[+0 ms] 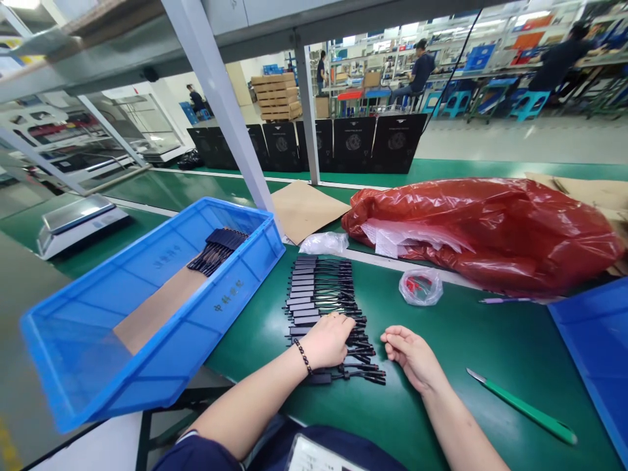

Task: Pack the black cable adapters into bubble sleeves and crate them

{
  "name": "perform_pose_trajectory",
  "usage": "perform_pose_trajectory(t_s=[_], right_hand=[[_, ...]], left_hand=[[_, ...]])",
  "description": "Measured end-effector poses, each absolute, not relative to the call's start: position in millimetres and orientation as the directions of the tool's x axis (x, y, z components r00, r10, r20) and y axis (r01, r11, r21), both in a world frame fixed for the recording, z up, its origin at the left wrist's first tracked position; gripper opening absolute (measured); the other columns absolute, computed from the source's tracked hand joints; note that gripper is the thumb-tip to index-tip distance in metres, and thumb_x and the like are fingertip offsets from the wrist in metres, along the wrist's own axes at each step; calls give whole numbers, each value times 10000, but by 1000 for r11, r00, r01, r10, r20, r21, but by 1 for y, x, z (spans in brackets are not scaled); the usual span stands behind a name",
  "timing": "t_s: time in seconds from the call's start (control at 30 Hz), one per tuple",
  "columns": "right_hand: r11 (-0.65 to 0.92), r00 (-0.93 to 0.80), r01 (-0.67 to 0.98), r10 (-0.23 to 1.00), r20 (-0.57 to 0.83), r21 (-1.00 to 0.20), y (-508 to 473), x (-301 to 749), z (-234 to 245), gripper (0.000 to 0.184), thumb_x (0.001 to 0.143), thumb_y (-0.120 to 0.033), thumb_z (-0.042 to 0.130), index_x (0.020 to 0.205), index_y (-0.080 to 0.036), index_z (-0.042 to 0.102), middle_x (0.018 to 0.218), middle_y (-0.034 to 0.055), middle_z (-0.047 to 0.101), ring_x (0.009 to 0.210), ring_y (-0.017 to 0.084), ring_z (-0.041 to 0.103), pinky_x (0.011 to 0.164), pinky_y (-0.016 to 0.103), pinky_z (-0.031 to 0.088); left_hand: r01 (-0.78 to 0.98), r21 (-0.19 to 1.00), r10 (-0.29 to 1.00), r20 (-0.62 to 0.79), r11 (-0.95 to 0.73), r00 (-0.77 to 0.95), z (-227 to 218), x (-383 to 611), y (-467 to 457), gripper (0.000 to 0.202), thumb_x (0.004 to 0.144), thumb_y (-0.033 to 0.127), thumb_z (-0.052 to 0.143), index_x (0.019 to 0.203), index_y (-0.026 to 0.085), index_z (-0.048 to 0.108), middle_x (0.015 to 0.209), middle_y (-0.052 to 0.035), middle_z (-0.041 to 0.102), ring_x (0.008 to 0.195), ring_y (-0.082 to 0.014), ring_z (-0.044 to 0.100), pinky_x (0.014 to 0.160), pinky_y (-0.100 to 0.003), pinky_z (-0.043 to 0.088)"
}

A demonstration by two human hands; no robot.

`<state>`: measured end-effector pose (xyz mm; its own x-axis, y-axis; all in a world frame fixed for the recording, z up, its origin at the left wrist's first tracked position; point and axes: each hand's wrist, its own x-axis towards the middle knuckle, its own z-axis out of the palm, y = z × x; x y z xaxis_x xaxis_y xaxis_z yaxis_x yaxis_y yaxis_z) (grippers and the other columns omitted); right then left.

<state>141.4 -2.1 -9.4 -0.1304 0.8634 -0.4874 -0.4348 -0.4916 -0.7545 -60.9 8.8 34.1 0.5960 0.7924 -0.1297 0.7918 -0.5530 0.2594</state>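
Observation:
A column of black cables [304, 288], each with a flat rectangular block at one end and several thin leads with plugs, lies side by side on the green table. My left hand [328, 339], with a beaded bracelet at the wrist, reaches over the lower part of this column. Its fingers are closed on the lead side of a black cable, and the palm hides part of it. One more cable [321, 378] lies nearest my body, below that hand. To the right of the plugs, my right hand [409, 353] hovers with fingers curled together and nothing visible in them.
A blue bin [245, 288] at left holds cardboard and more black cables [218, 248]. A green-handled knife [524, 405] lies at right, near another blue bin [598, 347]. Behind are a red plastic bag [490, 229], a small clear bag [420, 288], a scale [81, 219] and shelf posts [307, 111].

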Motion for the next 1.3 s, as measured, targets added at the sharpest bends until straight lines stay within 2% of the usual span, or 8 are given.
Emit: perform_pose_trajectory(t_s=[0.2, 0.5, 0.63, 0.87, 1.13, 1.23, 1.3], right_hand=[[-490, -117, -437, 862, -493, -754, -1, 141, -7, 308, 472, -240, 802, 669, -139, 589, 609, 8, 640, 439, 57, 497, 418, 176, 417], [-485, -103, -437, 864, -493, -757, 0, 142, -7, 300, 466, -237, 801, 662, -142, 596, 609, 14, 643, 438, 62, 496, 414, 183, 420], [-481, -99, -437, 866, -491, -760, 1, 141, -7, 294, 468, -238, 799, 656, -143, 595, 605, 15, 642, 437, 66, 498, 408, 189, 420], [-460, -93, -448, 876, -473, -766, 1, 142, -5, 296, 463, -234, 801, 649, -141, 590, 598, 9, 637, 436, 59, 492, 414, 178, 415], [-461, -95, -449, 876, -472, -765, 5, 143, -7, 278, 484, -241, 792, 654, -148, 593, 613, 11, 637, 441, 61, 485, 419, 186, 413], [-472, -106, -455, 871, -480, -755, 6, 143, -8, 285, 479, -245, 797, 652, -148, 592, 610, 11, 638, 443, 59, 484, 423, 183, 415], [-479, -112, -463, 866, -486, -746, 6, 143, -7, 291, 473, -244, 801, 653, -148, 594, 608, 9, 638, 442, 57, 484, 420, 178, 414]], left_hand=[[773, 318, 779, -139, -549, 611, 33, -63, 14, 499, 657, 131, 498, 1150, 153, 424, 1036, -110, 568, 994, -237, 494, 870, -348, 391], [797, 292, 794, -162, -529, 586, 36, -66, 15, 302, 670, 137, 507, 968, 176, 482, 962, -81, 578, 930, -227, 533, 839, -337, 410], [797, 310, 789, -186, -518, 585, 33, -67, 15, 267, 680, 144, 501, 944, 181, 490, 924, -74, 596, 913, -228, 549, 817, -335, 422], [737, 474, 782, -146, -482, 606, 26, -69, 17, 386, 636, 115, 485, 1013, 182, 532, 880, -41, 608, 850, -183, 556, 781, -280, 440], [729, 549, 815, -139, -410, 563, 25, -71, 15, 447, 617, 77, 440, 1041, 194, 524, 841, -20, 604, 791, -158, 553, 727, -255, 441], [716, 596, 817, -165, -363, 552, 26, -71, 16, 524, 618, 72, 443, 1124, 205, 469, 922, -31, 616, 834, -160, 564, 730, -251, 441], [705, 618, 819, -166, -347, 549, 25, -70, 18, 467, 625, 95, 467, 1079, 199, 495, 954, -36, 612, 854, -165, 562, 737, -249, 436]])
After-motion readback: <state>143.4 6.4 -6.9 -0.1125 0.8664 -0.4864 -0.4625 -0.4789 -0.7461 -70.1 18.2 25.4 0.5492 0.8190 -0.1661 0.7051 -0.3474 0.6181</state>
